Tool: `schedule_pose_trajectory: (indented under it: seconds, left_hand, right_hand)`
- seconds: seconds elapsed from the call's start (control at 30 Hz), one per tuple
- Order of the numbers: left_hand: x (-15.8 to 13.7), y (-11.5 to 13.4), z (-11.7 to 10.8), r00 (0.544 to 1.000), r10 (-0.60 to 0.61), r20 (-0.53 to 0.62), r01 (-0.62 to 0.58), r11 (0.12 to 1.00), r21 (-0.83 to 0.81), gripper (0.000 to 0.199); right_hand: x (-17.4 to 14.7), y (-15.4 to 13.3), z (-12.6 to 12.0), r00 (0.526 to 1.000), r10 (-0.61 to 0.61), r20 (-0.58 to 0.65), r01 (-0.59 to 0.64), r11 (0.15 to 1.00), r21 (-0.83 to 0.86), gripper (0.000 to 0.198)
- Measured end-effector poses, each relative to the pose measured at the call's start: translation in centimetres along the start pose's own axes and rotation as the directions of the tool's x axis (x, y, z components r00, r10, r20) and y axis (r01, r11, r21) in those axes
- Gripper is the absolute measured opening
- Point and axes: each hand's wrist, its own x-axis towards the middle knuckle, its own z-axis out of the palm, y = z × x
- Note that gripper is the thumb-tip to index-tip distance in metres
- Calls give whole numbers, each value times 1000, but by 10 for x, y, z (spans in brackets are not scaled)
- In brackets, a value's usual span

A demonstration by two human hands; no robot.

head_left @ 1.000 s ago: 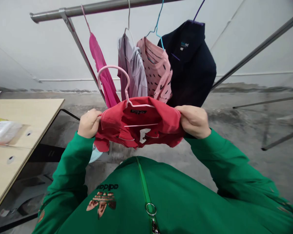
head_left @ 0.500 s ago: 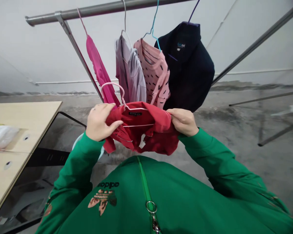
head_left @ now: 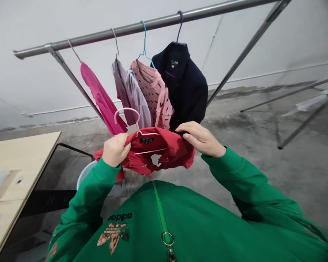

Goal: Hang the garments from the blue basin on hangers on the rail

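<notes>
A red collared garment with a dark neck label hangs on a pink hanger in front of my chest. The hanger's hook rises above the collar, and its thin bar crosses the neck opening. My left hand is closed on the garment's shoulder at the left of the collar. At the other shoulder, my right hand rests against the cloth with its fingers stretched out and the thumb apart from them. A white patch shows through a gap in the garment's front.
A metal rail carries a magenta garment, a grey-lilac garment, a pink patterned top and a navy jacket. At left stand a light wooden table and a pale blue basin. Rack legs cross at right.
My right hand has loosened its pinch and stretched its fingers along the shoulder. My left hand has closed on the cloth. The view has shifted, so the rail shows lower and further left.
</notes>
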Motion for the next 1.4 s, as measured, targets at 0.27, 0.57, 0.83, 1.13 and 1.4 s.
schedule_pose_trajectory:
  seconds: [0.27,0.57,0.83,1.13,1.4]
  left_hand:
    - [14,33,3,983,167,-75,-141,952,272,26]
    - [14,29,2,984,136,-118,-83,924,375,32]
    - [4,30,1,945,301,-125,-302,953,14,34]
    - [32,57,38,913,402,72,-342,848,-406,42]
    - [13,69,108,852,401,335,-206,847,-490,49]
  right_hand:
    - [12,-27,31,986,-53,-156,-60,765,-641,16]
    - [5,-21,-5,994,-70,-88,30,920,-390,12]
    - [-31,14,-25,847,30,530,-161,966,202,44]
    - [-109,-40,-90,767,504,398,-607,771,193,47]
    - [-187,-54,-190,408,913,5,-905,404,133,34]
